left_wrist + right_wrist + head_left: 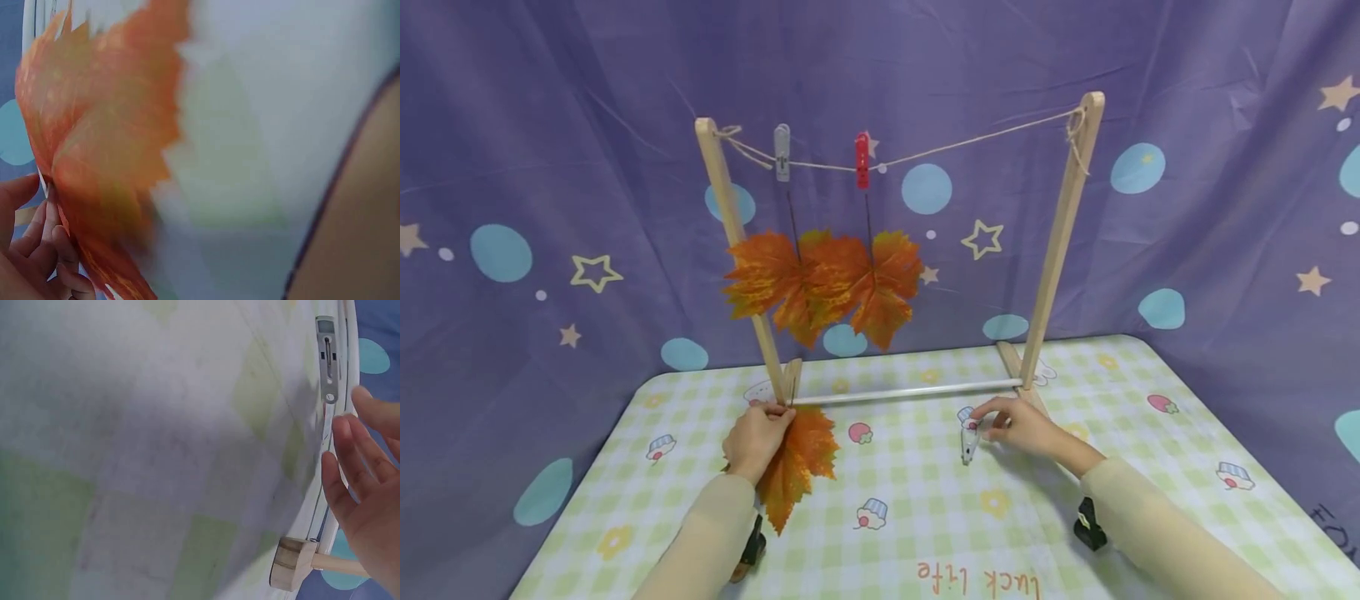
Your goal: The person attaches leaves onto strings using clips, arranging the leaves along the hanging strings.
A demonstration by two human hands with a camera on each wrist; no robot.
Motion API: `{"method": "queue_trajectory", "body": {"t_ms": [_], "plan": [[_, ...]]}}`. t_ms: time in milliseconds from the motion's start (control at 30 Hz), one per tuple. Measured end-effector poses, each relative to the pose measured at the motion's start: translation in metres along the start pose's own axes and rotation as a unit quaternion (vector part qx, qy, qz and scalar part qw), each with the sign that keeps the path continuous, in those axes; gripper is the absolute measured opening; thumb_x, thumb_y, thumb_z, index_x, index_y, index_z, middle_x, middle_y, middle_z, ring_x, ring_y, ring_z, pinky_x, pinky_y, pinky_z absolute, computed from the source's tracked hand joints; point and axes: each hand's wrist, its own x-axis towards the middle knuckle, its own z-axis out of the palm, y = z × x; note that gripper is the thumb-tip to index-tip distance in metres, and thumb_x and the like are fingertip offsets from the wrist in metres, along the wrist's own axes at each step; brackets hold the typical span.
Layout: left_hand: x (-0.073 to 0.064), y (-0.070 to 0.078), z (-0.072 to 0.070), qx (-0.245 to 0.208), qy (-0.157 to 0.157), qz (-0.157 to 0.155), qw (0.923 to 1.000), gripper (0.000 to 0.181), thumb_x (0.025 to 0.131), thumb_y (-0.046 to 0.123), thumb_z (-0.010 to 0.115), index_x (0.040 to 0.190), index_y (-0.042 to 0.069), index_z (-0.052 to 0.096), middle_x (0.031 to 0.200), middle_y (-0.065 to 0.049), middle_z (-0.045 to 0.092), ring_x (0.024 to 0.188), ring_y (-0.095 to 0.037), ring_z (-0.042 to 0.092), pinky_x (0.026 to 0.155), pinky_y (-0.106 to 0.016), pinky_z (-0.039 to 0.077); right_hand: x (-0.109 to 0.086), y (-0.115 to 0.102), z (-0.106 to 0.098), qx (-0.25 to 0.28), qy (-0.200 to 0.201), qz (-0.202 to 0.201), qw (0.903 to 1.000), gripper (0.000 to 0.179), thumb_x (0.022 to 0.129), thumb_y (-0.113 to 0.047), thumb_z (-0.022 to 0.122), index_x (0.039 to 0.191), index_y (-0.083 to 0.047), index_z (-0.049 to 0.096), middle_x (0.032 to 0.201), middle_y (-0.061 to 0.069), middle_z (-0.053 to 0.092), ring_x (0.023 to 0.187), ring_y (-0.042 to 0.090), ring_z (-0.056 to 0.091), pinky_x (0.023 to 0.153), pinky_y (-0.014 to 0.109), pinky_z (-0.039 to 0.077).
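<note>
My left hand (757,439) pinches the stem of an orange artificial maple leaf (805,454), which hangs down beside it over the table. In the left wrist view the leaf (106,119) fills much of the picture. A grey clothespin (969,444) lies on the tablecloth. Beside it is my right hand (1022,427), its fingers loosely bent. The right wrist view shows a gap between those fingertips and the clothespin (327,359). Two more maple leaves hang by their stems from a grey clothespin (782,153) and a red clothespin (862,161) on a string.
Tied between two wooden posts, the twine (977,140) sags across the frame. The left post (722,187) and right post (1063,242) stand on wooden feet, joined low down by a white rod (910,392). A patterned purple curtain (625,100) hangs behind the table.
</note>
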Motion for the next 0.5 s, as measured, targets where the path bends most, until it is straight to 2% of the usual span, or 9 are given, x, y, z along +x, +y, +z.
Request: {"method": "queue_trajectory", "body": {"t_ms": [133,267,500], "plan": [[-0.002,0.001,0.002,0.003,-0.010,-0.006,0.9999,0.031,0.093,0.040,0.067,0.104,0.014,0.078,0.105,-0.012,0.073,0.086,-0.034,0.067,0.070,-0.051,0.046,0.000,-0.001,0.005,0.032,-0.047,0.007,0.9984,0.035,0.083,0.003,0.076,0.116,0.003,0.066,0.110,0.019,0.067,0.083,0.021,0.063,0.068,0.026,0.051],[-0.001,0.002,0.003,0.007,-0.016,-0.005,0.9998,0.030,0.092,0.039,0.068,0.104,0.014,0.078,0.107,-0.013,0.072,0.085,-0.034,0.067,0.070,-0.051,0.046,0.003,0.000,0.007,0.026,-0.074,-0.002,0.9969,0.041,0.081,0.003,0.077,0.120,0.003,0.065,0.115,0.017,0.063,0.087,0.024,0.060,0.075,0.028,0.051],[0.004,0.004,0.006,0.010,-0.002,0.006,0.9999,0.028,0.091,0.037,0.069,0.103,0.013,0.078,0.104,-0.014,0.072,0.086,-0.035,0.067,0.073,-0.054,0.046,0.011,-0.001,0.007,-0.001,-0.116,-0.051,0.9919,0.043,0.080,0.010,0.074,0.121,0.004,0.065,0.111,0.018,0.056,0.077,0.025,0.053,0.069,0.026,0.047]]}}
